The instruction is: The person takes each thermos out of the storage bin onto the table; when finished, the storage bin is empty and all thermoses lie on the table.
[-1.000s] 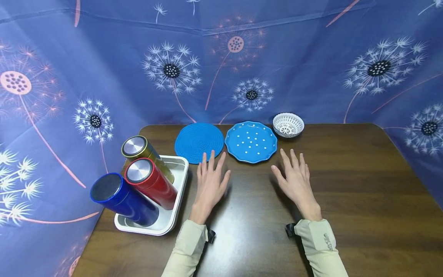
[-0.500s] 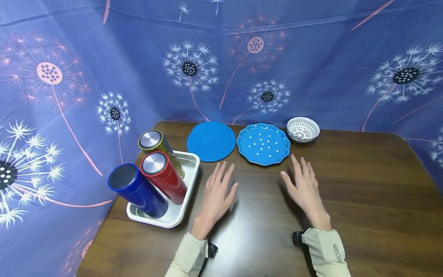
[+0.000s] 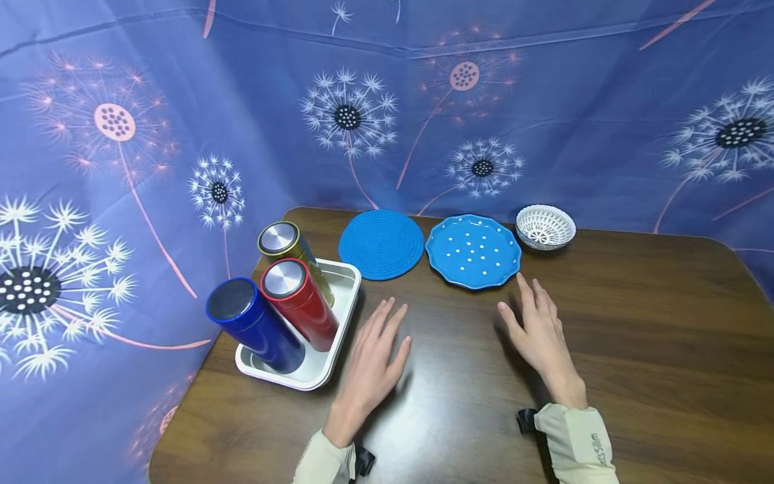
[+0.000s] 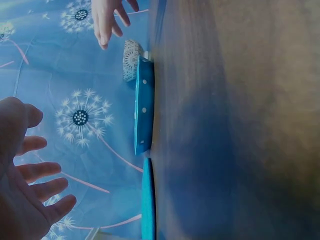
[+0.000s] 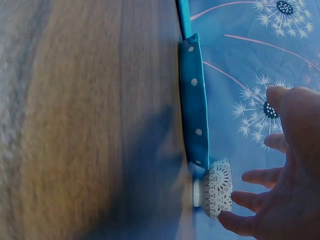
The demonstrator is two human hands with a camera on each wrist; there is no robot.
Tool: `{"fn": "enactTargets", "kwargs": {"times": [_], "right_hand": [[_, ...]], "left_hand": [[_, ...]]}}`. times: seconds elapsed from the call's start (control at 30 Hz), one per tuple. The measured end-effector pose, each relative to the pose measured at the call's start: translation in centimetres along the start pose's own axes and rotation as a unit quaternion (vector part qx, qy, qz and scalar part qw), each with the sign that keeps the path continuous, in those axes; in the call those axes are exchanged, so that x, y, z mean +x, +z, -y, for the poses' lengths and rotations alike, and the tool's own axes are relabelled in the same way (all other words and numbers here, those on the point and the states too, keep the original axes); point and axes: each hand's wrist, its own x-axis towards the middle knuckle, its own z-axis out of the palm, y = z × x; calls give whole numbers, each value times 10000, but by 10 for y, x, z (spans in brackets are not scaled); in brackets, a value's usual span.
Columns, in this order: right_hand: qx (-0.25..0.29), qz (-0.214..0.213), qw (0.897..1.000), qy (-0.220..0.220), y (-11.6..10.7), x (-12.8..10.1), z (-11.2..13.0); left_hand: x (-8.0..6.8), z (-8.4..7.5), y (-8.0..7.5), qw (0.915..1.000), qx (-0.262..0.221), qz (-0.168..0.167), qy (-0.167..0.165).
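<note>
My left hand [image 3: 371, 363] hovers over the table with relaxed, spread fingers, just right of a white tray [image 3: 349, 296]. It holds nothing. My right hand [image 3: 541, 333], also empty with fingers loosely extended, is over the table in front of a blue plate with white dots [image 3: 474, 252]. A white patterned bowl [image 3: 545, 227] stands right of the plate, and a round blue woven placemat [image 3: 381, 244] lies to its left. In the tray stand a blue flask [image 3: 256, 326], a red flask [image 3: 300, 306] and a gold flask [image 3: 287, 242], each with a lid.
The brown wooden table [image 3: 459, 403] reaches to a blue dandelion-print cloth [image 3: 254, 87] hanging behind and at the left. Placemat, plate and bowl form a row along the far edge. The tall flasks stand at the table's left side.
The head view has turned left, so the things appear shifted right. My left hand has drawn back from the placemat, nearer the tray's side. The right hand stays about where it was.
</note>
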Motion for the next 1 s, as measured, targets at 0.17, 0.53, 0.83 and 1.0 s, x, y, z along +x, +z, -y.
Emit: {"fn": "enactTargets", "kwargs": {"times": [0.17, 0.53, 0.83, 1.0], "right_hand": [[42, 51, 10000, -35, 2, 0, 2], [79, 130, 9998, -147, 9, 1, 7], [68, 166, 9994, -283, 10, 4, 13], [54, 145, 9992, -360, 13, 6, 15]], "left_hand": [[-12, 3, -5, 9998, -94, -195, -47], [-36, 9, -15, 9927, -481, -1097, -119], [-49, 14, -25, 9830, -795, -1647, -182], [-57, 22, -29, 9738, -879, -2096, -15]]}}
